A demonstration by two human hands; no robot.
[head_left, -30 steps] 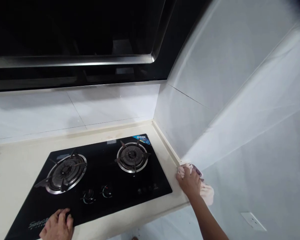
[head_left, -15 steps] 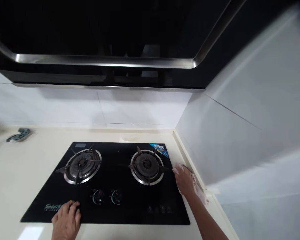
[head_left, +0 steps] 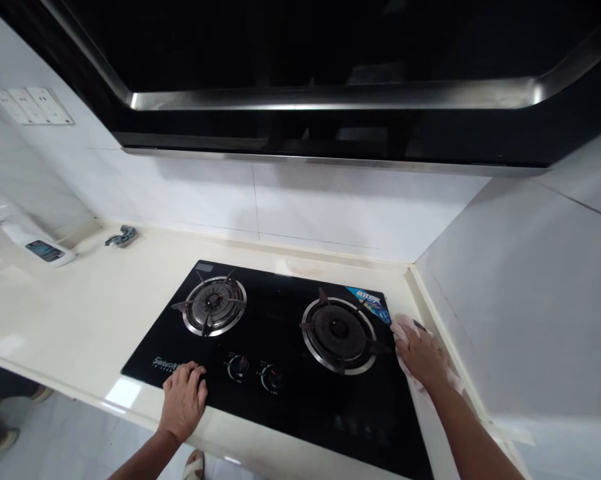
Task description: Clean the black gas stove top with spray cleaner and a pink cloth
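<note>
With the clock centred on the view, the right hand (head_left: 423, 353) is at four o'clock, its fingers spread over a pale pink cloth (head_left: 404, 325) and holding it bunched against the desk (head_left: 95, 313). The cloth lies in the narrow strip between the right edge of the cooktop (head_left: 290, 333) and the raised ledge (head_left: 437, 317) along the side wall (head_left: 490, 333). A dark patch by the knuckles is probably part of the cloth, but the hand covers too much to be certain.

Between seven and eight o'clock, the left hand (head_left: 185, 393) rests on the cooktop's front edge, fingers slightly curled and close together, gripping nothing visible. Near it are two control knobs (head_left: 237, 367), towards six o'clock.

The right burner (head_left: 338, 328) sits near the cloth, one support prong pointing that way; a blue sticker (head_left: 373, 303) marks the glass corner just beside it. The left burner (head_left: 214, 303) is at eight.

Across twelve o'clock a black range hood (head_left: 300, 133) overhangs the cooktop, blocking the upper back wall (head_left: 330, 207). At nine, a teal patterned item (head_left: 123, 235) lies on the desk, with a white spray bottle (head_left: 40, 243) farther out. Wall sockets (head_left: 33, 107) are at ten, another person's feet (head_left: 7, 440) at eight, and a sandalled foot (head_left: 194, 465) at seven.
</note>
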